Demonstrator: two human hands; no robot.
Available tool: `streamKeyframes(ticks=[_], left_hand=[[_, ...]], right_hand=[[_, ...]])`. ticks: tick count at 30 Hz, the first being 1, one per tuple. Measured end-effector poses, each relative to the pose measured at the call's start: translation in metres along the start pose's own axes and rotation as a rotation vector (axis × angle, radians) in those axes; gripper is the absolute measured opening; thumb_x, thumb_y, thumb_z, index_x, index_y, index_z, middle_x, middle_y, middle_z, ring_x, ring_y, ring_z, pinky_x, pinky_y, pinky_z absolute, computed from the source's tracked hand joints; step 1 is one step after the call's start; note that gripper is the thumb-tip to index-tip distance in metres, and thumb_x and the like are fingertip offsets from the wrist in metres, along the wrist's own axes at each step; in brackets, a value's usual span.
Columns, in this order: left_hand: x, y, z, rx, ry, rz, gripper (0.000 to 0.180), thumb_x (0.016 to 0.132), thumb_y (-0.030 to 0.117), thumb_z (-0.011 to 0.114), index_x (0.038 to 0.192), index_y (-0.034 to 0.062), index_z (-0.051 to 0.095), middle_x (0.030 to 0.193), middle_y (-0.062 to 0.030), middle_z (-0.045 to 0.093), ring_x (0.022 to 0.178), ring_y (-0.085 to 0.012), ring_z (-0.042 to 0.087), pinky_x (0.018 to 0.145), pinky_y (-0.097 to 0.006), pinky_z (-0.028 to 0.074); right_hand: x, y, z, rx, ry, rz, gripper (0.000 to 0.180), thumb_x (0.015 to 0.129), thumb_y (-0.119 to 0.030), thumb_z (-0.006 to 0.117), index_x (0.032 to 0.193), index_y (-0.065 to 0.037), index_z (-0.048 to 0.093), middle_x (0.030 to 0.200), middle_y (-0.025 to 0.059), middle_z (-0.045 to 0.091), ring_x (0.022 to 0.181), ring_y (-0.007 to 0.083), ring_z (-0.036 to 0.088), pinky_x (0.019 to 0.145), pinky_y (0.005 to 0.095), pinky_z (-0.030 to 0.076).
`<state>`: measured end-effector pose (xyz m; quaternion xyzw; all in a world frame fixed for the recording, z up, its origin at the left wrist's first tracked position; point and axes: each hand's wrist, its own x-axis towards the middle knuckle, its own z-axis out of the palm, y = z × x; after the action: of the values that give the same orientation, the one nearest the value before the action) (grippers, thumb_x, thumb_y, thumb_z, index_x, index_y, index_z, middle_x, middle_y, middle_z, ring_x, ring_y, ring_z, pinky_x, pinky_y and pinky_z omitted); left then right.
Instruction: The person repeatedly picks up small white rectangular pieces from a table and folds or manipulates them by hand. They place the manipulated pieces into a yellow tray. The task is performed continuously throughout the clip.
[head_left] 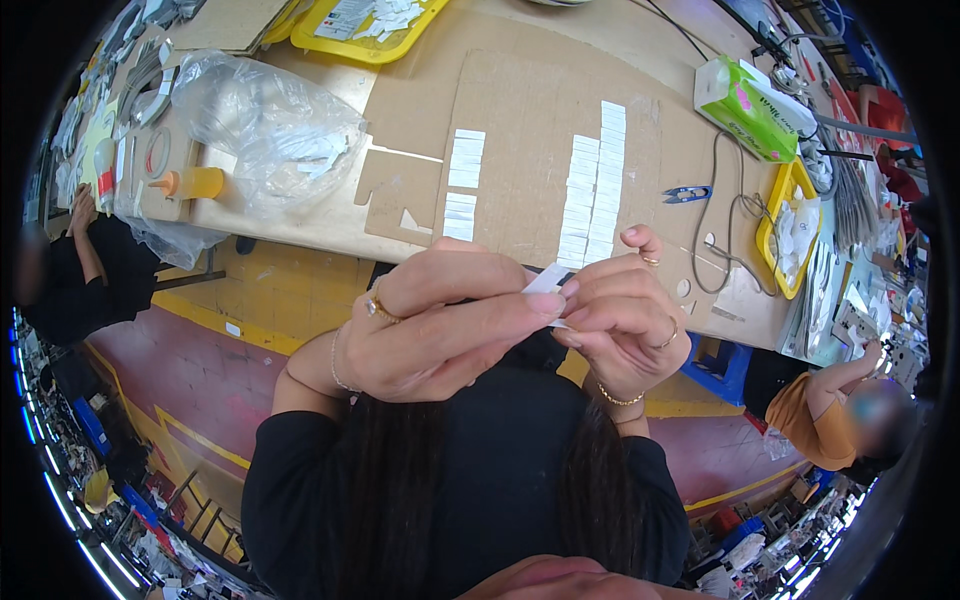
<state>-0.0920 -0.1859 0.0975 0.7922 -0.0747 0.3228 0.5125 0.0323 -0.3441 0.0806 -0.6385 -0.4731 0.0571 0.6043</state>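
Both my hands are raised close in front of me and pinch one small white paper strip [548,281] between their fingertips. My left hand [445,325] wears a ring and a thin bracelet; its fingers press the strip from the left. My right hand [622,320], with a ring and a gold bracelet, grips the strip from the right, little finger lifted. Beyond them, on a sheet of cardboard [520,180], lie rows of similar white strips [592,190] and a shorter column of white strips [462,185].
The wooden table [330,220] carries a crumpled clear plastic bag [270,130], an orange glue bottle [190,183], blue snips [688,193], a green tissue pack [748,108], a yellow tray [365,30] at the back and a yellow tray [785,225] at right. Other people sit at left [85,270] and lower right [840,410].
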Motion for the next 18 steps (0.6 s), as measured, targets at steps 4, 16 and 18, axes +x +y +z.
streamKeyframes(ticks=[4, 16, 18], left_hand=[[0.000, 0.001, 0.000, -0.008, 0.000, -0.008, 0.049, 0.070, -0.011, 0.074, 0.117, 0.0003, 0.063, 0.103, -0.0086, 0.060, 0.088, -0.0207, 0.061, 0.075, -0.030, 0.050], [-0.001, -0.003, 0.001, -0.095, 0.011, -0.242, 0.040, 0.078, -0.010, 0.070, 0.116, 0.0015, 0.064, 0.103, -0.0088, 0.060, 0.086, -0.0169, 0.060, 0.075, -0.027, 0.049], [0.000, -0.008, 0.004, -0.330, 0.076, -0.400, 0.036, 0.082, -0.009, 0.066, 0.116, 0.0002, 0.063, 0.105, -0.0076, 0.057, 0.090, -0.0112, 0.057, 0.079, -0.024, 0.048]], right_hand=[[0.001, 0.000, 0.001, 0.002, 0.003, 0.008, 0.021, 0.065, -0.010, 0.083, 0.071, -0.012, 0.063, 0.068, -0.0018, 0.063, 0.072, 0.0167, 0.065, 0.095, 0.0442, 0.033], [-0.002, 0.011, -0.001, 0.142, -0.029, 0.159, 0.024, 0.068, -0.022, 0.085, 0.084, -0.012, 0.069, 0.081, -0.0017, 0.070, 0.079, 0.0137, 0.067, 0.096, 0.0380, 0.032], [-0.002, 0.018, 0.000, 0.322, -0.032, 0.286, 0.021, 0.073, -0.019, 0.082, 0.087, -0.009, 0.070, 0.084, 0.0017, 0.071, 0.082, 0.0149, 0.066, 0.097, 0.0383, 0.033]])
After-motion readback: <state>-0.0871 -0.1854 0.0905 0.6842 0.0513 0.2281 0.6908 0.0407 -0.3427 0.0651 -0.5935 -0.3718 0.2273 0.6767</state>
